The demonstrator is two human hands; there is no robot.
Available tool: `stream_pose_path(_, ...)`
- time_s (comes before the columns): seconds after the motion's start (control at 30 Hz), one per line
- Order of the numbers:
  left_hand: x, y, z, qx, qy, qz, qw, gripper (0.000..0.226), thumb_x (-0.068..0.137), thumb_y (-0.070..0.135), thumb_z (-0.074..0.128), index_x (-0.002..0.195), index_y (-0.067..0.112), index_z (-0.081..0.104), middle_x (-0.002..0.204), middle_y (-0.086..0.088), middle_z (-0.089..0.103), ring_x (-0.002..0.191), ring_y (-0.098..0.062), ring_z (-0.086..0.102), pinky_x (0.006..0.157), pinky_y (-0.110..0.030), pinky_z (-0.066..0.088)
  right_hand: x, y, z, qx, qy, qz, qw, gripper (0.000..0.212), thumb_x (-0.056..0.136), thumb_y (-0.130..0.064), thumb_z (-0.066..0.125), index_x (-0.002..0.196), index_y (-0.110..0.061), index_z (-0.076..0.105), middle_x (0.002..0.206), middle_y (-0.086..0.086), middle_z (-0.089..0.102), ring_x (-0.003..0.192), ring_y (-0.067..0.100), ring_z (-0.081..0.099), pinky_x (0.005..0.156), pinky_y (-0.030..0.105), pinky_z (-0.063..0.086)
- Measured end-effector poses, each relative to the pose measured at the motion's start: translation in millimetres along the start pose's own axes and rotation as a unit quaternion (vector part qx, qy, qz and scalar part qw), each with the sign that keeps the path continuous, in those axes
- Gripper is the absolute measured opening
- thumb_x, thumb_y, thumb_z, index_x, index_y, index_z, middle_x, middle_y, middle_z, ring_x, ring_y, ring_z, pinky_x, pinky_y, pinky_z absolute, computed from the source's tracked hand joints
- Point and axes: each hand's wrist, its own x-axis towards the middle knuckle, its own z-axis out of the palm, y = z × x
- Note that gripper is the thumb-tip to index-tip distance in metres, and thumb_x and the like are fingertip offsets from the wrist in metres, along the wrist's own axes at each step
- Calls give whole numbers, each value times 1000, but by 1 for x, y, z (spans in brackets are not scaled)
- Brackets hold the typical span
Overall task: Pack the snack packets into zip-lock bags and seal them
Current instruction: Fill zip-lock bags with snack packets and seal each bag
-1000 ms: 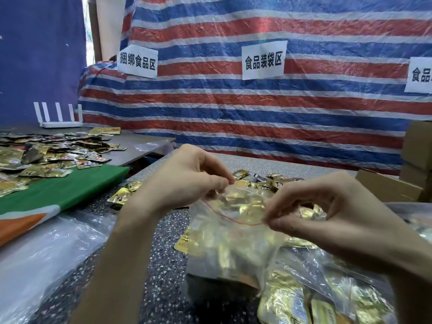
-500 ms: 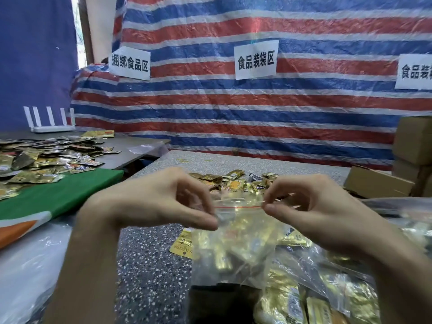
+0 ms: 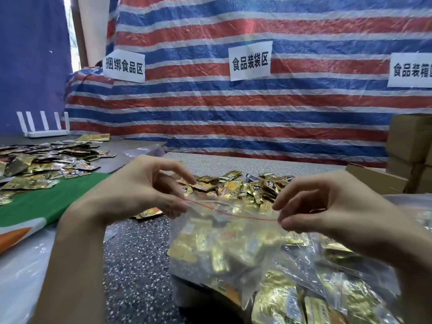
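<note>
The left hand (image 3: 140,197) pinches the top left corner of the bag (image 3: 236,226), which is full of packets (image 3: 187,251); the right hand (image 3: 327,213) pinches its top right corner. Sealing seems the step in hand; next, fingers should press along its red strip (image 3: 230,213).

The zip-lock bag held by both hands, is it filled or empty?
Filled. Gold snack packets show through the clear zip-lock bag, whose top the left hand and right hand pinch.
</note>
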Motion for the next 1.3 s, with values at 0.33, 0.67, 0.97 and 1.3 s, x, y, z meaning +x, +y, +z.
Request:
stream_pose_path(0.33,-7,-11,-13,70,-97,-81,990,30,75,37,85,81,8,75,79,-16,71,71,-24,65,66,-31,53,9,11,13,-68,33,59,995,26,94,-7,62,93,-33,57,82,-6,67,67,1,57,65,27,49)
stream_pose_path(0.67,-4,22,16,109,-98,7,989,23,89,10,70,70,22,68,64,7,63,59,-1,55,56,-11,41,0,-19,29,-178,61,-22,982,38,83,-58,57,119,-48,50,119,-36,49,112,-22,40,85,8,36)
stream_pose_path(0.97,-1,30,29,168,-74,65,981,11,84,19,78,75,23,74,70,5,70,64,-3,61,60,-17,46,16,-32,67,-186,63,-94,976,13,91,-38,66,93,-28,75,90,-18,73,87,-3,64,82,35,56)
stream_pose_path(1.3,-3,27,24,139,-94,77,983,5,83,20,79,79,22,76,71,-3,70,62,-12,59,56,-28,45,18,-31,75,-193,93,-119,970,7,86,-35,65,92,-32,69,82,-13,66,81,8,59,72,42,52)
